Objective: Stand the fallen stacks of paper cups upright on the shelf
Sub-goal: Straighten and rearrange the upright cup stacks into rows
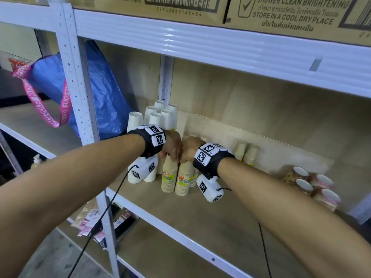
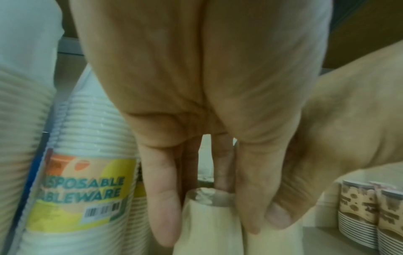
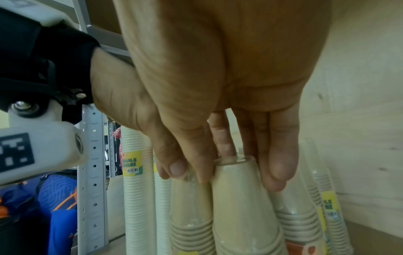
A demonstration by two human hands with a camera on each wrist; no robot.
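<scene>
Two beige paper cup stacks stand upright, side by side, at the middle of the shelf [image 1: 200,221]. My left hand [image 1: 173,157] pinches the top of the left beige stack [image 1: 169,178] from above. In the left wrist view its fingertips [image 2: 165,220] flank that stack's top [image 2: 209,229]. Right beside it, my right hand [image 1: 185,159] grips the top of the right beige stack [image 1: 183,182]; the right wrist view shows its fingers [image 3: 277,165] round this stack [image 3: 242,207]. Several patterned cup stacks [image 1: 313,185] lie on their sides at the right.
White cup stacks [image 1: 155,117] stand upright at the back left, one with a yellow label [image 2: 85,189]. Two more beige stacks [image 1: 246,153] stand by the back wall. A blue bag [image 1: 104,93] leans past the shelf post [image 1: 80,97]. Cardboard boxes [image 1: 281,13] sit overhead.
</scene>
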